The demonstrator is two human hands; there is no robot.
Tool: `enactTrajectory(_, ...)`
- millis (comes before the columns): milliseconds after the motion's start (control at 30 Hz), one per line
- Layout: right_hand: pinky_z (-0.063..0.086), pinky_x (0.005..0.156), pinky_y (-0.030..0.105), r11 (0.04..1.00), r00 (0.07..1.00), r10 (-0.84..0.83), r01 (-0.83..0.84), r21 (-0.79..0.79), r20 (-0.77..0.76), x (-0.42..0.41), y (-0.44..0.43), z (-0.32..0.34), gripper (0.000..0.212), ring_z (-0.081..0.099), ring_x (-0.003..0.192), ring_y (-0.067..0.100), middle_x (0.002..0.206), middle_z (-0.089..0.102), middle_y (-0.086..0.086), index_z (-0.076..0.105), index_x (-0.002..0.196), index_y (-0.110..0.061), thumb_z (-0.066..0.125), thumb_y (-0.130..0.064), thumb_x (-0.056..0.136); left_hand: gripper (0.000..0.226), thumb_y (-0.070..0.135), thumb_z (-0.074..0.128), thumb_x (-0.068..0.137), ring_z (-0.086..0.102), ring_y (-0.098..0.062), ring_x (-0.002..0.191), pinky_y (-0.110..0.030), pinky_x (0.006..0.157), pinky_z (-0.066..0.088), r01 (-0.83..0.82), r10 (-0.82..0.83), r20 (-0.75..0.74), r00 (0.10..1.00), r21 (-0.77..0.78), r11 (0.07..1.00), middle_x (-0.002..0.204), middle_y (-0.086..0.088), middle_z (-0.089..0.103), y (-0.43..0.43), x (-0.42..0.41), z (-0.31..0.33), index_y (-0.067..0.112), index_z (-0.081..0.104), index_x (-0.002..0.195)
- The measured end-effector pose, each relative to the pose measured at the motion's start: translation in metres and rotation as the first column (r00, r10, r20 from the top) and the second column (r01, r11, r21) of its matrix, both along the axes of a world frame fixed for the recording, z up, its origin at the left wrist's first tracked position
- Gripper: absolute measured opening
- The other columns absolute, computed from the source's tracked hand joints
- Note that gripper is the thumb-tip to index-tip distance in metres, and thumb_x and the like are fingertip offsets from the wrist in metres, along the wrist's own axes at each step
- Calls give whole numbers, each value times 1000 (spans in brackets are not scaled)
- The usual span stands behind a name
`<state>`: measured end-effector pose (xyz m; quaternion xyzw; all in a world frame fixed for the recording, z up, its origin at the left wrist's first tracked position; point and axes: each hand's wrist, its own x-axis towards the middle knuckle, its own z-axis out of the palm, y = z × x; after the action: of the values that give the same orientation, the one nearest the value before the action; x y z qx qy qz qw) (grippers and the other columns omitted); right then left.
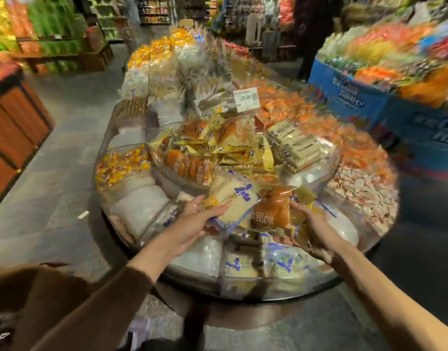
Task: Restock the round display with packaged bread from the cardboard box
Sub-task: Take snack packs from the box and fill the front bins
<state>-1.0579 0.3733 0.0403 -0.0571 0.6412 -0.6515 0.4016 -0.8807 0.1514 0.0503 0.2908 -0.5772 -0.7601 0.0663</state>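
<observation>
- Your left hand point(200, 219) has its fingers curled under a pale sliced-bread pack point(233, 201) with blue print. Your right hand point(316, 231) is clamped thumb-over on a brown bun pack point(273, 214). Both packs hover over the 6 o'clock side of the round display point(243, 292), right at the edge of the middle tier.
- The cardboard box isn't in view, so I can't tell how much is left to load.
- It looks like there's more wrapper tucked under your right palm than just the one pack, though it's too blurry to be sure. That film is slick, so if you loosen up to place the top one, the bottom one could slide off toward the floor.
- The gold-wrapped bun heap point(218, 145) in the middle is loose and tall. Drop anything on its 6 o'clock slope and I'd bet it slides into the outer ring.
- Mix-up risk: the pale pack looks like the blue-print packs point(243, 264) in the outer ring at 6 o'clock, not like the brown heap.
- It's soft bread — squeeze too hard and you'll dent it.
- The price tag point(246, 99) stands at the heap's 12 o'clock, so a long reach over could knock it.
</observation>
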Motion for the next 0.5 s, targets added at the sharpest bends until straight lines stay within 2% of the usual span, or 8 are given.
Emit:
enactTrajectory(67, 61, 64, 34, 996, 991, -5, 17, -89, 136, -3, 12, -5, 31, 71, 70, 26, 93, 76, 14, 76, 105, -10, 63, -33, 90, 100, 28, 89, 57, 69, -26, 107, -44, 89, 54, 0, 0, 14, 1000, 37, 999, 124, -4, 66, 24, -17, -10, 22, 38, 143)
enactTrajectory(133, 61, 57, 34, 988, 972, -5, 41, -149, 234, -9, 24, -13, 31, 73, 67, 25, 90, 76, 15, 71, 110, -8, 54, -31, 98, 109, 31, 94, 56, 69, -31, 107, -46, 89, 55, 25, -26, 35, 999, 52, 998, 129, -7, 64, 43, -32, -24, 29, 35, 148)
enactTrajectory(167, 62, 60, 36, 983, 965, -5, 53, -175, 263, -12, 29, -18, 32, 73, 70, 26, 93, 75, 16, 69, 113, -7, 52, -31, 99, 115, 34, 97, 52, 69, -32, 108, -50, 94, 54, 41, -44, 50, 998, 56, 998, 132, -7, 63, 53, -37, -29, 33, 34, 149)
enactTrajectory(233, 60, 68, 38, 981, 964, -22, 71, -180, 265, -15, 39, -24, 34, 72, 77, 27, 101, 74, 17, 67, 119, -9, 53, -33, 98, 125, 41, 100, 46, 64, -33, 117, -56, 104, 47, 61, -68, 84, 994, 92, 994, 138, -7, 58, 69, -45, -37, 36, 31, 150)
enactTrajectory(300, 59, 65, 35, 985, 969, -33, 73, -158, 245, -21, 48, -34, 35, 70, 74, 26, 102, 74, 16, 68, 119, -11, 53, -34, 98, 127, 44, 99, 46, 56, -30, 127, -55, 111, 40, 71, -85, 119, 989, 122, 990, 145, -6, 52, 83, -52, -43, 36, 28, 151)
enactTrajectory(367, 56, 59, 32, 988, 969, -43, 78, -133, 243, -24, 54, -38, 36, 68, 67, 23, 96, 74, 13, 69, 116, -12, 55, -38, 95, 130, 47, 99, 46, 54, -24, 129, -51, 112, 39, 65, -83, 133, 988, 132, 989, 146, -5, 50, 96, -59, -46, 31, 25, 151)
enactTrajectory(433, 56, 63, 33, 989, 968, -57, 88, -120, 243, -27, 57, -41, 39, 71, 71, 21, 97, 75, 9, 69, 113, -16, 56, -45, 91, 113, 40, 97, 52, 55, -20, 127, -48, 111, 41, 61, -82, 139, 987, 149, 987, 137, -2, 57, 103, -67, -46, 23, 33, 144)
enactTrajectory(500, 59, 79, 39, 989, 976, -40, 70, -133, 216, -30, 57, -45, 45, 74, 93, 21, 111, 75, 4, 66, 118, -22, 56, -50, 85, 71, 30, 90, 62, 57, -17, 121, -42, 108, 44, 73, -96, 152, 984, 149, 986, 119, 5, 61, 109, -75, -44, 24, 44, 116)
